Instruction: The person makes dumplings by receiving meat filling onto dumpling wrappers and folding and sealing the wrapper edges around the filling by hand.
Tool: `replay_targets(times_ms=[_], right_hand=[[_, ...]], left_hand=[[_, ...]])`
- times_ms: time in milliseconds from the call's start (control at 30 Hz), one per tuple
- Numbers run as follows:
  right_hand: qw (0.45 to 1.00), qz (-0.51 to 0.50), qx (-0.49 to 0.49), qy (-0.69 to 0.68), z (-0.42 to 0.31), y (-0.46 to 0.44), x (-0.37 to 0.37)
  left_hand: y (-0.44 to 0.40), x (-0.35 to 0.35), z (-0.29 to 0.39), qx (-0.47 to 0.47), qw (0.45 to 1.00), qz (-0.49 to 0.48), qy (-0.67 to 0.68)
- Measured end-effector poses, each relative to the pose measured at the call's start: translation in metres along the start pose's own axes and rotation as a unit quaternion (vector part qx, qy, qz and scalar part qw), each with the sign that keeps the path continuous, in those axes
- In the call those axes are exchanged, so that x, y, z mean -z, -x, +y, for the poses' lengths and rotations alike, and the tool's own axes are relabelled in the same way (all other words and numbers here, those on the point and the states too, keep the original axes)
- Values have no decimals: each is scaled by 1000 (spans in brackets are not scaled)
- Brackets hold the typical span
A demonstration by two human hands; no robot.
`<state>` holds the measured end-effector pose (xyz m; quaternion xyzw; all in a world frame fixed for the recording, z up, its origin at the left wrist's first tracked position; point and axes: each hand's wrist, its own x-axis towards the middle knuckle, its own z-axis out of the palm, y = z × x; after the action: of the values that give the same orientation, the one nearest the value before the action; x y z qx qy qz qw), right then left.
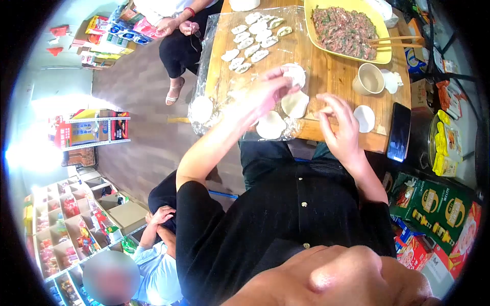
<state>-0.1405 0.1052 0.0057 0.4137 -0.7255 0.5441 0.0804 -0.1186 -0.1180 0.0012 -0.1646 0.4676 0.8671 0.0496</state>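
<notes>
My left hand [269,93] reaches over the table with its fingers bent around the edge of a round dumpling wrapper [294,75]. Just below it lie more dough wrappers, one [295,105] partly under the hand and another [271,126] by the table's near edge. My right hand [339,124] hovers at the near edge, fingers curved and apart, with nothing visible in it. A single wrapper [364,119] rests to its right. Folded dumplings [252,50] sit in rows on plastic film beyond my left hand.
A yellow tray [310,38] of minced filling [342,30] with chopsticks [398,42] stands at the back right. Nearer are a paper cup [368,80] and a phone [399,131] at the table's right edge. One person's hands [178,25] show upper left; another person sits lower left.
</notes>
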Motion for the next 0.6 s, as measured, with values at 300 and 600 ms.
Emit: replay_targets(times_ms=[300,600], right_hand=[[994,-59,-80,-55,18,20,11],[991,-59,-93,-73,22,25,15]], left_hand=[[-139,24,12,-294,762,117,-565],[-145,16,11,-345,553,154,-742]])
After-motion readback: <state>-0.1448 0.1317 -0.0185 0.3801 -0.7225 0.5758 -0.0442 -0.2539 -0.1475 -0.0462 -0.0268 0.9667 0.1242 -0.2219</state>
